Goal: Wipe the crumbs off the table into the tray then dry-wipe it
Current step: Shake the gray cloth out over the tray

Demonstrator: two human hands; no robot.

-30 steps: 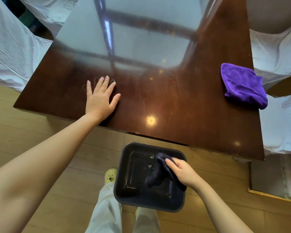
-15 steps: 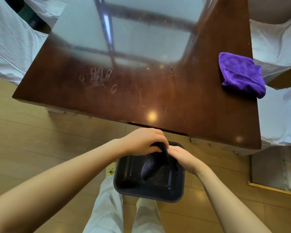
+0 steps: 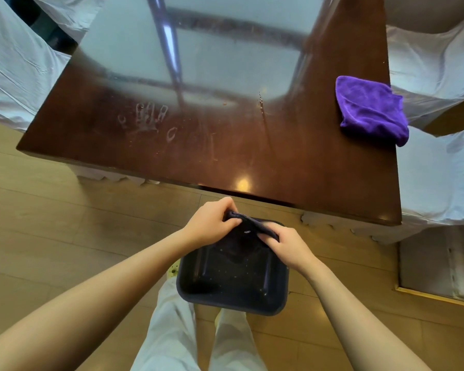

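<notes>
A dark square tray (image 3: pixel 233 298) sits on the floor just below the table's near edge, with small pale crumbs scattered inside. Over it, my left hand (image 3: pixel 209 227) and my right hand (image 3: pixel 287 247) both grip a dark cloth (image 3: pixel 245 236), stretched between them and hanging into the tray. The glossy brown table (image 3: pixel 292 167) shows a damp handprint left of centre and a few specks near the middle. A folded purple cloth (image 3: pixel 370 111) lies at the table's right edge.
White covered seats stand at the left (image 3: pixel 14 70) and right (image 3: pixel 439 62) of the table. Wooden floor (image 3: pixel 65 236) surrounds the tray. My legs in white trousers (image 3: pixel 172 330) are right behind the tray. A gold-edged panel (image 3: pixel 437 274) lies at the lower right.
My left hand left the table, where a damp handprint remains, and came down to the tray. It now grips the dark cloth together with my right hand, spreading it out.
</notes>
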